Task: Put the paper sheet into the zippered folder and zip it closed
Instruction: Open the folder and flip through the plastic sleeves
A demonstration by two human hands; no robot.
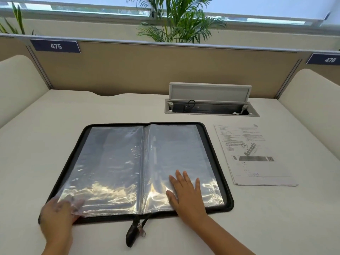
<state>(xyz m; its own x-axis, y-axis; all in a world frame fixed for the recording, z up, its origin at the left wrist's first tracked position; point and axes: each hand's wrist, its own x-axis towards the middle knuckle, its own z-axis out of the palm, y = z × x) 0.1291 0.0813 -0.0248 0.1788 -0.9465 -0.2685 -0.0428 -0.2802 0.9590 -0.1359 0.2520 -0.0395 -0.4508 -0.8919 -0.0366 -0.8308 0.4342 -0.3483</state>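
Observation:
The black zippered folder (217, 155) lies wide open on the white desk, its clear plastic sleeves (114, 162) spread over both halves. Its zipper pull and tab (135, 230) hang off the near edge at the spine. The printed paper sheet (253, 155) lies flat on the desk just right of the folder, untouched. My right hand (185, 194) rests flat, fingers spread, on the near part of the right-hand sleeves. My left hand (58, 216) is at the folder's near left corner, its fingertips slipped under the edge of the left-hand sleeves.
A cable hatch (211, 100) stands open with its lid up at the back right of the desk. A tan partition (147, 70) walls the far side, and cream side panels (16, 81) close the left and right. A potted palm (180, 21) rises behind.

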